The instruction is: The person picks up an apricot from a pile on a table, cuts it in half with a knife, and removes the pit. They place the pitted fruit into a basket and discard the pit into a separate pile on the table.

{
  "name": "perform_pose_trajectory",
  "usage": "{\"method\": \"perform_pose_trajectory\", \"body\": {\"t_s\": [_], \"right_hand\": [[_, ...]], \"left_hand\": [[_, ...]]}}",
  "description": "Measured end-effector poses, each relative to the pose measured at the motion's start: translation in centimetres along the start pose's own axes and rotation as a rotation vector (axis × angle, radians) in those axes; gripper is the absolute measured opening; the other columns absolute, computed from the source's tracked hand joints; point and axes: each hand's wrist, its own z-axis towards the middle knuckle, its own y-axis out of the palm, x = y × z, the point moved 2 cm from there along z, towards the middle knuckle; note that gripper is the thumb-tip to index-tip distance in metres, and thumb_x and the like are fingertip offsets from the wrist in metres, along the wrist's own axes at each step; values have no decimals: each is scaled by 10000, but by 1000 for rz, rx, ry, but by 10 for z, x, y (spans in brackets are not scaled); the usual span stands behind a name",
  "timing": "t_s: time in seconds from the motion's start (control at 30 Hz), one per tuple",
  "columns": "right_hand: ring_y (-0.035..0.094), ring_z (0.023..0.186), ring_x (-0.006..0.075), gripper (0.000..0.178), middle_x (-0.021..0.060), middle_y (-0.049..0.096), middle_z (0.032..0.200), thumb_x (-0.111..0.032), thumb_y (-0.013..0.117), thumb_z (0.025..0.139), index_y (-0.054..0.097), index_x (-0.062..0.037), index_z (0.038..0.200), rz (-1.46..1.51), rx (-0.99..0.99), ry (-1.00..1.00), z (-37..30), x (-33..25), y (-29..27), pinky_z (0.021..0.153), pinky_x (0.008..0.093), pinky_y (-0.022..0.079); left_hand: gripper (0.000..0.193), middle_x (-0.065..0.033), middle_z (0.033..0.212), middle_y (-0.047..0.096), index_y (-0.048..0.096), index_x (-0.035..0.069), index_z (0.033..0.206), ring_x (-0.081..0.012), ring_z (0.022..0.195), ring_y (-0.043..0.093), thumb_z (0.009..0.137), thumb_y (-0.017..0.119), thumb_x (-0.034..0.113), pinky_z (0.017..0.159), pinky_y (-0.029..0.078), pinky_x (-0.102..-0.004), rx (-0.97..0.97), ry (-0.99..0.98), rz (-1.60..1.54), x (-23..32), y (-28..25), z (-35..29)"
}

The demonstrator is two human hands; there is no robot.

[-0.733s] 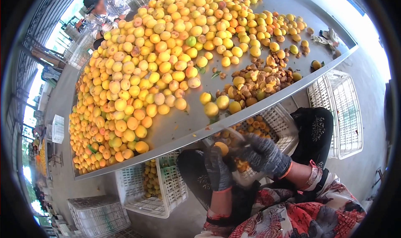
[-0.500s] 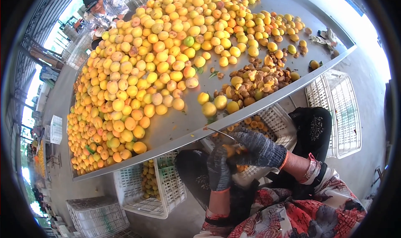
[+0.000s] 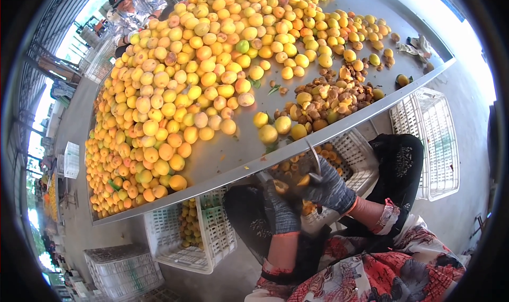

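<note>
Fruit half (image 3: 279, 186) pinched in gloved left hand (image 3: 281, 206), just below the table (image 3: 233, 151) edge and over the crate (image 3: 360, 159) in the lap; second half (image 3: 304, 180) sits at the right hand (image 3: 326, 188), touching the knife (image 3: 315, 159); right hand closed round the knife handle, blade upright with its long axis running toward the table rim; the two halves lie side by side between the hands, left one nearer the left hand; whether the right fingers also grip the second half is hard to tell, glove hides it. Lap crate holds orange halves (image 3: 328, 154); white crate (image 3: 191, 233) under the table at left holds yellow fruit (image 3: 186, 222); another white crate (image 3: 437, 137) on the floor at right, contents not seen. Tabletop carries a big heap of whole fruit (image 3: 201, 79) and a pile of brown pits (image 3: 334, 98) near the rim; another person (image 3: 130, 5) at the far end.
</note>
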Motion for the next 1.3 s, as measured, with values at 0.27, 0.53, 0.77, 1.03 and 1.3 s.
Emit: {"method": "perform_pose_trajectory", "body": {"t_s": [0.27,0.53,0.77,1.03,1.3], "right_hand": [[515,939,216,394,84,520,983,-111,645,730,484,-17,1077,137,-25,203,-8,14,-23,811,358,437],[548,789,275,355,122,550,867,-197,660,668,566,-51,977,-522,-210,-246,3,-10,-12,677,342,455],[556,770,275,255,139,553,839,-159,573,739,559,-31,959,-407,-233,-164,-4,-1,-16,647,352,464],[533,658,118,309,83,538,882,-299,538,825,522,-69,1029,660,178,575,5,-27,-40,534,243,451],[375,374,83,319,14,460,591,-228,550,810,474,-67,1075,1097,473,132,33,-48,-46,342,223,323]], "left_hand": [[404,-98,1081,506,438,57,1146,-209,970,506,844,411,325,823,445,-344,-240,36,138,0,-14,3],[329,-69,920,545,479,67,1036,-207,801,544,824,485,319,686,481,-337,-246,-117,100,-7,-9,-11],[286,-74,858,541,516,58,967,-191,778,541,822,494,303,667,476,-327,-243,149,561,-8,-42,6],[240,-90,899,565,515,26,980,-193,810,557,807,507,193,699,461,-303,-231,5,156,-4,-14,-20],[266,-105,945,568,497,7,1004,-198,845,559,786,530,156,736,452,-312,-259,60,426,-20,-11,-11]]}}
